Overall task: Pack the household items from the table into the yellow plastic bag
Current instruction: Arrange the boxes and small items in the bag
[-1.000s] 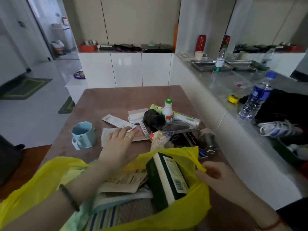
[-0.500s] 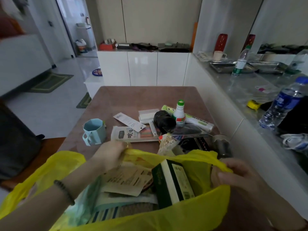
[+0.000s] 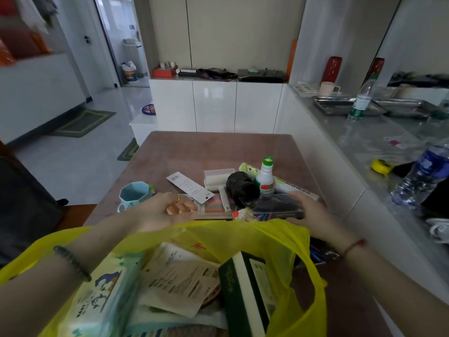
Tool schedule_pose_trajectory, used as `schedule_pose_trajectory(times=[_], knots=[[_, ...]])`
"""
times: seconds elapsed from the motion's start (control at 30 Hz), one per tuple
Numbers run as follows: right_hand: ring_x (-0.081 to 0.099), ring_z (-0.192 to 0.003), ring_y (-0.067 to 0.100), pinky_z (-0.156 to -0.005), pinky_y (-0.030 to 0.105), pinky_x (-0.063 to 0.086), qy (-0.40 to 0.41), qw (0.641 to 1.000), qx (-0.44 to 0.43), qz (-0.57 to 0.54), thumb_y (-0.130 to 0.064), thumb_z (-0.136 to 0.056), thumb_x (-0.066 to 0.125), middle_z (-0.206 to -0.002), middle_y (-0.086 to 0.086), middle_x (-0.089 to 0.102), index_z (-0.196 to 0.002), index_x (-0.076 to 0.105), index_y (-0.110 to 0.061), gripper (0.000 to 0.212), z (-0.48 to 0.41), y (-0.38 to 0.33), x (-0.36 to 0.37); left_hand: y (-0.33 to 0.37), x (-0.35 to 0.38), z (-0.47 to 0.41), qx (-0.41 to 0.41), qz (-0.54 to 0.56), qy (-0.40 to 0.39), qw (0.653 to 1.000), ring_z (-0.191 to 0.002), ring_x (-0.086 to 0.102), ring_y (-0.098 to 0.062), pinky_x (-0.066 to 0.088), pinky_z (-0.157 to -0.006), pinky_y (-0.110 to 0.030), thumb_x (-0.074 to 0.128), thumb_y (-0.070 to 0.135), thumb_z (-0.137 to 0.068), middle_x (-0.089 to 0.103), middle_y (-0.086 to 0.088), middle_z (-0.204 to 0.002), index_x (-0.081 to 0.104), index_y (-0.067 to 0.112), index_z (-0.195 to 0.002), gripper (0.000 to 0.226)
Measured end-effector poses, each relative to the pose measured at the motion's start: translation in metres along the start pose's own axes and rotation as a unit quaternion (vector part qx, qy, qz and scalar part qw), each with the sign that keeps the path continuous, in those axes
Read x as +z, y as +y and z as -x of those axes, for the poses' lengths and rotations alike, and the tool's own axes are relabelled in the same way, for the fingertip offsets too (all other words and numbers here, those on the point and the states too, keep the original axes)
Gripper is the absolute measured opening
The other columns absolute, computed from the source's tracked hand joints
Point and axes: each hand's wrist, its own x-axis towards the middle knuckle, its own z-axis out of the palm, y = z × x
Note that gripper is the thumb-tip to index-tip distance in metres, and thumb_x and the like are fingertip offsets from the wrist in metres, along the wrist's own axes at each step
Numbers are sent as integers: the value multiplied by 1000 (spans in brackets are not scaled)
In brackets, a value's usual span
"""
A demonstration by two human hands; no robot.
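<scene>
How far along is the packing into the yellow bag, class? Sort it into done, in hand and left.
Done: a wipes pack, a paper packet and a dark green box sit in the yellow bag. In hand: the right hand grips a dark flat case; the left hand is at the striped pack. Left on the table: blue cup, green-capped bottle, black roll, white box.

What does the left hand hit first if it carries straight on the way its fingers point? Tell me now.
The pastel-striped flat pack: the left hand points straight at it, with nothing between. Whether the fingertips touch it is unclear from this view.
</scene>
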Motion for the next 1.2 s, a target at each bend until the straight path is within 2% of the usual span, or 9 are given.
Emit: schedule_pose_trajectory(times=[0.1, 0.23, 0.43, 0.53, 0.77, 0.9, 1.0, 1.1, 1.2], knots=[[41, -130, 27, -101, 41, 42, -59, 982, -29, 174, -22, -78, 67, -139, 6, 44, -140, 34, -20, 71, -46, 16, 37, 10, -2, -13, 19, 72, 22, 997, -86, 58, -5, 43, -71, -3, 54, 31, -91, 62, 12, -93, 54, 38, -91, 7], [48, -124, 22, -98, 37, 43, -25, 957, -51, 286, -18, -93, 45, -133, 1, 55, -123, 56, -24, 33, -61, 26, 63, 9, 1, -24, 18, 108, 47, 993, -90, 59, -4, 43, -67, -1, 51, 33, -92, 63, 11, -95, 53, 38, -90, 5], [63, -76, 36, -63, 33, 49, 190, 979, -61, 36, -15, -94, 47, -83, 20, 68, -98, 65, -8, 19, -49, -58, -13, -8, -5, -21, 22, 193, 80, 978, -109, 56, -7, 44, -102, -29, 63, 38, -82, 56, 17, -113, 47, 43, -109, 31], [51, -54, 9, -51, 10, 40, 242, 957, -118, -108, -18, -93, 50, -61, 1, 56, -73, 59, -15, 23, -18, -131, -50, 4, -10, -13, 69, 265, 86, 958, -116, 51, -6, 45, -98, -24, 74, 45, -68, 50, 13, -123, 38, 52, -112, 58], [68, -80, -2, -74, 18, 56, 101, 948, -209, -218, -16, -78, 71, -80, -17, 73, -89, 69, -29, 17, 63, -230, -36, 29, -11, 27, 165, 403, 122, 892, -79, 66, 8, 49, -75, -10, 60, 18, -84, 73, 19, -75, 62, 26, -86, 9], [63, -67, 12, -55, 22, 50, 218, 939, -191, -183, -15, -72, 76, -67, 6, 71, -68, 67, -7, 12, 84, -235, -4, -16, -25, 52, 79, 36, 50, 995, -84, 59, -9, 46, -71, -8, 68, 38, -78, 60, 13, -87, 55, 28, -90, 20], [60, -64, -9, -58, 2, 43, 121, 950, -250, -141, -16, -74, 72, -64, -24, 66, -74, 64, -21, 9, 110, -236, 41, -65, -26, 53, 13, -314, -16, 949, -105, 57, -22, 48, -89, -32, 57, 46, -84, 60, -2, -115, 54, 19, -117, 42], [67, -76, 7, -63, 16, 54, 17, 943, -323, 77, -8, -70, 59, -88, -7, 72, -108, 62, -26, 43, 117, -221, 92, -90, -29, 57, -39, -321, 0, 946, -108, 58, -22, 50, -91, -36, 45, 30, -93, 63, -5, -118, 59, 20, -114, 27], [52, -116, 26, -94, 36, 48, -113, 948, -190, 228, 0, -86, 48, -133, 9, 51, -142, 31, -17, 61, 115, -218, 130, -97, -34, 63, -25, -297, 4, 955, -107, 58, -20, 51, -91, -34, 47, 26, -93, 64, -3, -117, 62, 22, -113, 25]])
